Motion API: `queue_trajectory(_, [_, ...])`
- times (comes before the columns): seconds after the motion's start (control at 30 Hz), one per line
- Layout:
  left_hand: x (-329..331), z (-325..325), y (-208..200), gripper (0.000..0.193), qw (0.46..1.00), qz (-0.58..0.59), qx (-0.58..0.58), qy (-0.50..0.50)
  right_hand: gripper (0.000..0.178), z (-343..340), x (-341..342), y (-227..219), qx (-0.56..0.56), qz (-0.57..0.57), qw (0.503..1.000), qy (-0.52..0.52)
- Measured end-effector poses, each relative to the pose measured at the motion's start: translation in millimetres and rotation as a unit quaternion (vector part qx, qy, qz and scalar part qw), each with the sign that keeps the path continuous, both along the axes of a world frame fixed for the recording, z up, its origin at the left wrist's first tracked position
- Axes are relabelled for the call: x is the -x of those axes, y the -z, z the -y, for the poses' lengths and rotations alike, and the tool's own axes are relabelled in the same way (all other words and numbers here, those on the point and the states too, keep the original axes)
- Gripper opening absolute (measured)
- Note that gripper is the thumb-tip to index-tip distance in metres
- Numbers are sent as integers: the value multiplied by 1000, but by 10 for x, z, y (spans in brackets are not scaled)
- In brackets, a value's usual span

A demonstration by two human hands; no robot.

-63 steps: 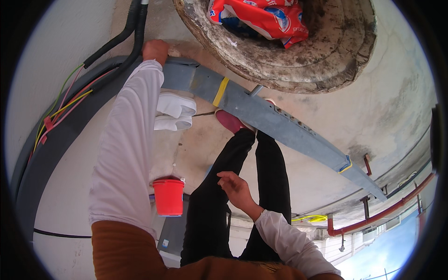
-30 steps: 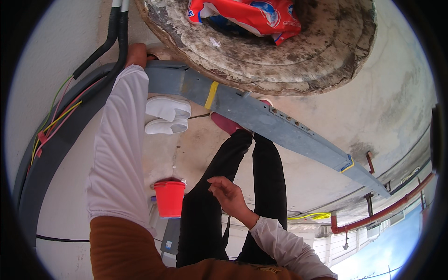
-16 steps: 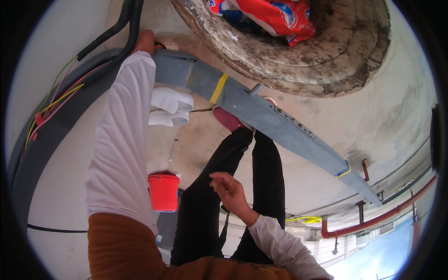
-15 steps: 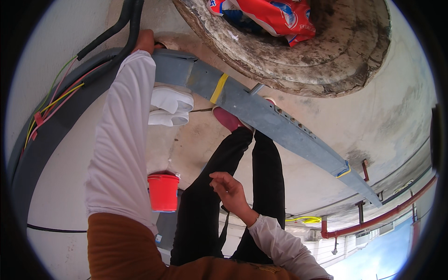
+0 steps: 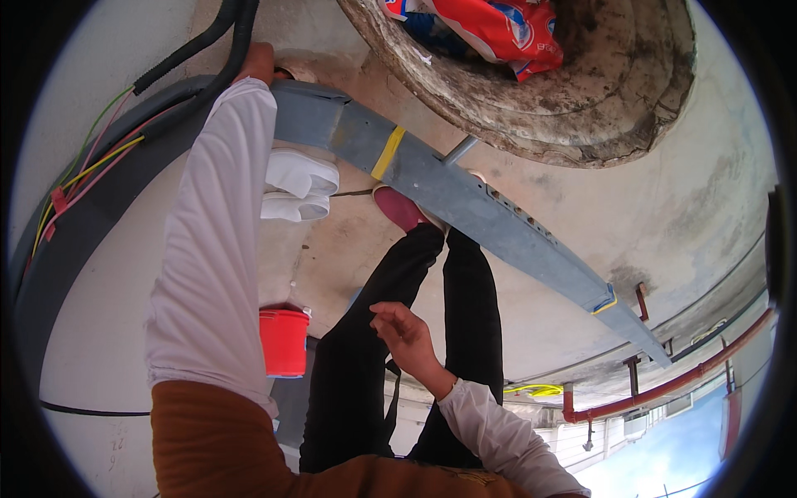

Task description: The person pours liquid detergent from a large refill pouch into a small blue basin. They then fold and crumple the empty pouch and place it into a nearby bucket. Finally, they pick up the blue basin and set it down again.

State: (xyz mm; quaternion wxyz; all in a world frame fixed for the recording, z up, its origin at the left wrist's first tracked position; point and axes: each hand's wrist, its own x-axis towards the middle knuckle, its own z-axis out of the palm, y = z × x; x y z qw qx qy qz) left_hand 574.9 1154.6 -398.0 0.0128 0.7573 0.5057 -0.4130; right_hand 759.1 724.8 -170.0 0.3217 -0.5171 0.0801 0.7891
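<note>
My left hand (image 5: 258, 61) reaches to the far left, beside black corrugated conduits (image 5: 241, 54) and the end of a long grey metal cable tray (image 5: 365, 133). Its fingers are mostly hidden, so what they grip does not show. A small dark hole (image 5: 283, 73) in the floor or wall lies just right of it. In front of my body, over my dark trousers, my right hand (image 5: 408, 339) hangs with loosely bent fingers apart and nothing in them. Yellow tape (image 5: 388, 153) wraps the tray. Green, yellow and pink wires (image 5: 100, 168) run along its left part.
A dirty round tub (image 5: 531, 124) with a red plastic bag (image 5: 498, 33) stands at the far side. White shoes (image 5: 299, 174) and a red bucket (image 5: 283, 344) sit left of my legs. A reddish pipe (image 5: 664, 397) and yellow cord (image 5: 535, 389) are at right.
The view has shifted slightly, so the tray, shoes and bucket sit a little further left and higher. Both hands keep nearly the same pose.
</note>
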Motion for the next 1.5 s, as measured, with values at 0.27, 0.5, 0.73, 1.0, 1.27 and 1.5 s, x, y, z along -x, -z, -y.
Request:
queue_trajectory(0.27, [0, 53, -43, 33, 997, 35, -34, 59, 23, 19, 85, -4, 4, 0, 1000, -7])
queue_trajectory(0.5, [-661, 826, -603, 16, 947, 305, 28, -99, 21, 76, 84, 125, -20, 60, 998, -4])
queue_trajectory(0.73, [-1020, 1954, -2565, 26, 498, 587, 210, -603, 24, -956, -366, -574, -191, 227, 955, 27])
queue_trajectory(1.0, [-631, 2844, -4698, 22, 382, 715, 48, -583, 22, -1293, -29, -2250, -315, 195, 928, -41])
queue_trajectory(1.27, [-220, 3846, -6241, 20, 316, 770, -79, -549, 16, -853, 242, -3797, -383, 35, 906, -174])
queue_trajectory(1.5, [191, 4788, -6967, 19, 277, 788, -190, -517, 16, -270, 676, -4592, -339, -40, 884, -318])
